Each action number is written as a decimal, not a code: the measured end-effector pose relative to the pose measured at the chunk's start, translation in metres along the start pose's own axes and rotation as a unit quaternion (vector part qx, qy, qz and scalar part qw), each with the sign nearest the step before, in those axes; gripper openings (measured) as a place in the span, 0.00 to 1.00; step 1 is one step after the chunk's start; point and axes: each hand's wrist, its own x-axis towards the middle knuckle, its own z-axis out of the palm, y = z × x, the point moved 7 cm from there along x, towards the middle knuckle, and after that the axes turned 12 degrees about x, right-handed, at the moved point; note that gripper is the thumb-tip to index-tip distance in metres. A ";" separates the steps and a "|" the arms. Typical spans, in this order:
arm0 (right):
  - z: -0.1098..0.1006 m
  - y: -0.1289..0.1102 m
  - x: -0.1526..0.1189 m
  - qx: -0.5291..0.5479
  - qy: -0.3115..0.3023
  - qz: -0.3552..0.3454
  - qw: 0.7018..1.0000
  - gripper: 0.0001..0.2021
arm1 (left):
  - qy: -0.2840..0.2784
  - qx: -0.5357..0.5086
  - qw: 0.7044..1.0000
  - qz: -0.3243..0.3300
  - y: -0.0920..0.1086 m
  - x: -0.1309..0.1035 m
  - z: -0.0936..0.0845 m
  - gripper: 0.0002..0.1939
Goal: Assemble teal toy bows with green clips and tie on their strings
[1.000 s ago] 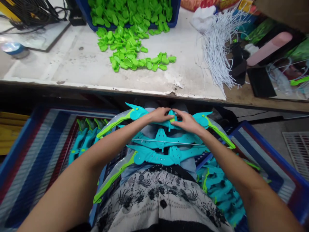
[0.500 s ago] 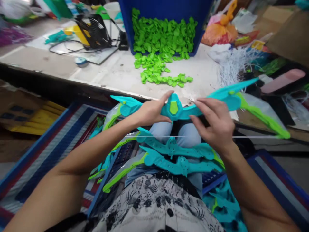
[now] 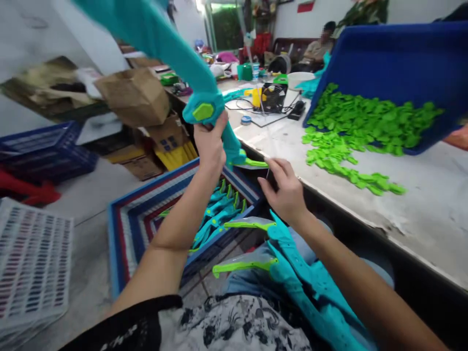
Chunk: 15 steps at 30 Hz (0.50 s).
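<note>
My left hand (image 3: pixel 211 146) is wrapped round the middle of a turquoise toy bow (image 3: pixel 171 53), just below its raised hexagonal green piece (image 3: pixel 203 112). The bow stands tilted, its upper limb running out of view at the top left. At its lower green tip (image 3: pixel 256 163), my right hand (image 3: pixel 283 187) has thumb and forefinger curled in. A thin pale string shows faintly near those fingers; whether they pinch the string or the tip itself is hard to see. Across my lap lie two more turquoise bows (image 3: pixel 296 273) with green tips.
A blue bin (image 3: pixel 387 53) lies tipped on the worktable (image 3: pixel 435 214), with small green pieces (image 3: pixel 369 122) spilling out. Left of my lap, a striped basket (image 3: pixel 126 248) holds several bows. Behind are a small fan (image 3: pixel 275 96), cardboard boxes (image 3: pixel 135 97), a white crate (image 3: pixel 34 263) and a seated person (image 3: pixel 316 51).
My view has swung left. The bow has gone from level in both hands to tilted upright in my left hand. My right hand has moved from its limb to the green tip.
</note>
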 end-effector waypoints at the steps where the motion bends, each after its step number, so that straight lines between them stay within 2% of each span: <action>1: 0.020 -0.006 0.011 -0.035 -0.018 -0.014 0.999 0.24 | 0.011 -0.030 0.999 -0.044 -0.007 -0.004 -0.009 0.21; 3: 0.059 -0.009 0.026 -0.110 -0.066 -0.014 0.992 0.32 | 0.017 -0.082 0.988 -0.129 -0.022 -0.023 -0.027 0.15; 5: 0.093 -0.003 0.031 -0.167 -0.137 0.012 0.976 0.36 | 0.011 -0.093 0.975 -0.200 -0.036 -0.053 -0.051 0.15; 6: 0.107 0.002 0.030 -0.183 -0.178 0.024 0.967 0.35 | -0.013 -0.070 0.969 -0.235 -0.042 -0.069 -0.064 0.16; 8: 0.129 0.012 0.021 -0.197 -0.260 0.026 0.945 0.33 | -0.100 0.040 0.953 -0.284 -0.049 -0.098 -0.094 0.18; 9: 0.137 0.017 0.016 -0.199 -0.297 0.017 0.934 0.32 | -0.133 0.121 0.943 -0.279 -0.048 -0.107 -0.114 0.19; 10: 0.144 0.022 0.011 -0.199 -0.332 0.002 0.922 0.31 | -0.142 0.211 0.935 -0.246 -0.043 -0.110 -0.136 0.19; 12: 0.157 0.031 0.001 -0.195 -0.395 -0.036 0.897 0.29 | -0.116 0.386 0.907 -0.122 -0.026 -0.101 -0.178 0.22; 13: 0.164 0.035 -0.003 -0.189 -0.423 -0.056 0.885 0.29 | -0.127 0.449 0.881 -0.069 -0.024 -0.095 -0.191 0.26; 14: 0.172 0.038 -0.008 -0.179 -0.448 -0.075 0.873 0.29 | -0.171 0.489 0.854 -0.044 -0.030 -0.089 -0.198 0.30; 15: 0.181 0.040 -0.012 -0.168 -0.470 -0.094 0.861 0.29 | -0.241 0.504 0.828 -0.048 -0.047 -0.087 -0.201 0.33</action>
